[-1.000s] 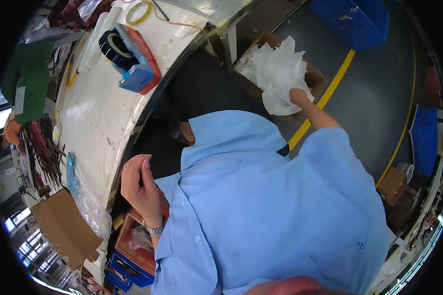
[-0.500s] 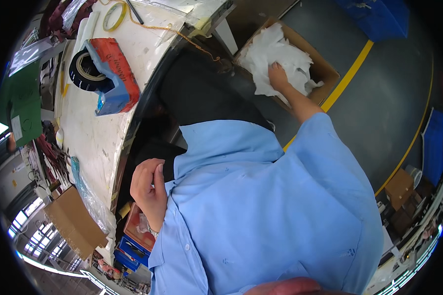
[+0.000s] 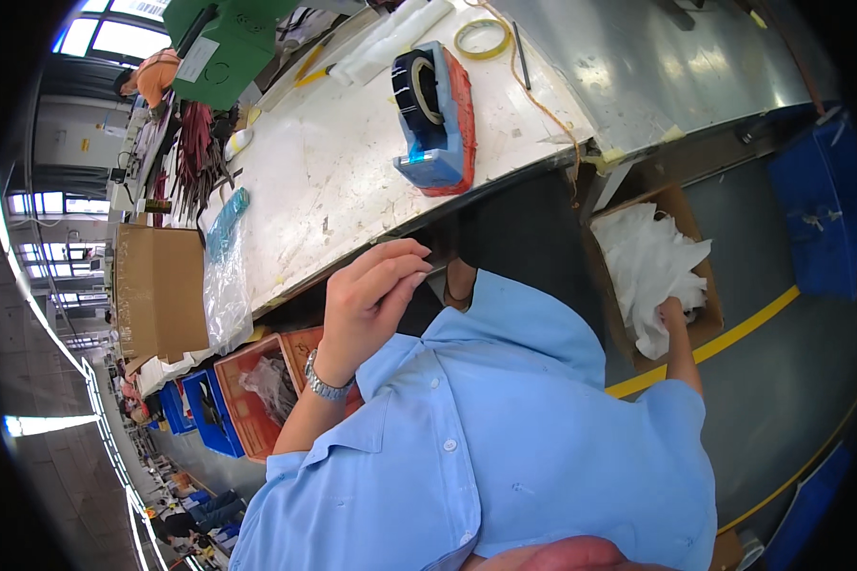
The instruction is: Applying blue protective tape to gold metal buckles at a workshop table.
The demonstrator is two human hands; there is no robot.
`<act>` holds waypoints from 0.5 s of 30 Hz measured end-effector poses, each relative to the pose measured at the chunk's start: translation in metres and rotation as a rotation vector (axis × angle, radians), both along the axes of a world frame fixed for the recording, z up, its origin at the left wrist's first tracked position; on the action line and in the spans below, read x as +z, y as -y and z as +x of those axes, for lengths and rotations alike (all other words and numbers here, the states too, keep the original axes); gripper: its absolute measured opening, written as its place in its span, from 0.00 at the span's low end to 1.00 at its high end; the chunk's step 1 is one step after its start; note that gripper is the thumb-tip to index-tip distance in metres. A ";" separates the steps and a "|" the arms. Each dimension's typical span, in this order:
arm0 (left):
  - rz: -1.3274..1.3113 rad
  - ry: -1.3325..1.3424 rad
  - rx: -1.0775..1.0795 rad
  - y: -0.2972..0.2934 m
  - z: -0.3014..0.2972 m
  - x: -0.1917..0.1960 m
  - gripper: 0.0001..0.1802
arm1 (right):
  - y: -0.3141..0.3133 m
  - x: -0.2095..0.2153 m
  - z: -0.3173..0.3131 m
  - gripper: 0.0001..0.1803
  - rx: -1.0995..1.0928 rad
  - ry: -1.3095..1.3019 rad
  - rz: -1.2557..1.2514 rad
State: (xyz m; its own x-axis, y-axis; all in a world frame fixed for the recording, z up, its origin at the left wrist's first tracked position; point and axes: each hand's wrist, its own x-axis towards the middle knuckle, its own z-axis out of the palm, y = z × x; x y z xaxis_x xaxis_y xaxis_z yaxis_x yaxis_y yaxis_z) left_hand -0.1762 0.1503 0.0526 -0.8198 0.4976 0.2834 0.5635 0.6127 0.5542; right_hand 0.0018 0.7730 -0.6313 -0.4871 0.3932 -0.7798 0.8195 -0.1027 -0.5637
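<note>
My right hand (image 3: 671, 313) is down in a brown cardboard box (image 3: 712, 251) on the floor at the right, touching a heap of crumpled thin white sheets (image 3: 646, 264). Its fingertips are lost among the sheets, so their grip does not show. In front of my chest is my left hand (image 3: 375, 289), raised beside the table's front edge, a metal watch at its wrist. Its fingers are bent and pressed together with the thumb close to them. Whatever sits between them, if anything, cannot be made out.
On the white table (image 3: 328, 181) stand a blue and red tape dispenser (image 3: 459, 133) with dark tape, and a yellow tape roll (image 3: 483, 39). Orange (image 3: 248, 400) and blue bins (image 3: 209, 412) sit under the table's left end. A blue container (image 3: 814, 205) stands right of the box.
The view has swung, shifting the table and box rightward in the picture. Within the box, my right hand has moved toward the heap's near edge. My left hand stays bent, beside the table.
</note>
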 end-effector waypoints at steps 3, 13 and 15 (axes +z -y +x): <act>0.148 0.137 0.085 0.010 -0.021 0.014 0.06 | 0.009 0.072 0.019 0.18 1.167 0.228 0.995; -0.205 -0.518 0.133 0.030 -0.292 -0.038 0.12 | 0.267 0.445 -0.075 0.15 0.136 -0.779 0.394; -0.314 -0.572 0.119 0.016 -0.342 -0.064 0.13 | 0.311 0.490 -0.092 0.15 0.176 -0.810 0.376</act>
State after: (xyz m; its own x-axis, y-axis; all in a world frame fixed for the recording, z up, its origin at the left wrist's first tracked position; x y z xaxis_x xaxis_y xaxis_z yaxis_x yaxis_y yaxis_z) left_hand -0.5182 0.1338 -0.0114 -0.6378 0.5430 0.5463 0.6345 0.7724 -0.0271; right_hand -0.0898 0.4618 -0.1418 -0.9072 0.4205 -0.0076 0.1441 0.2938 -0.9449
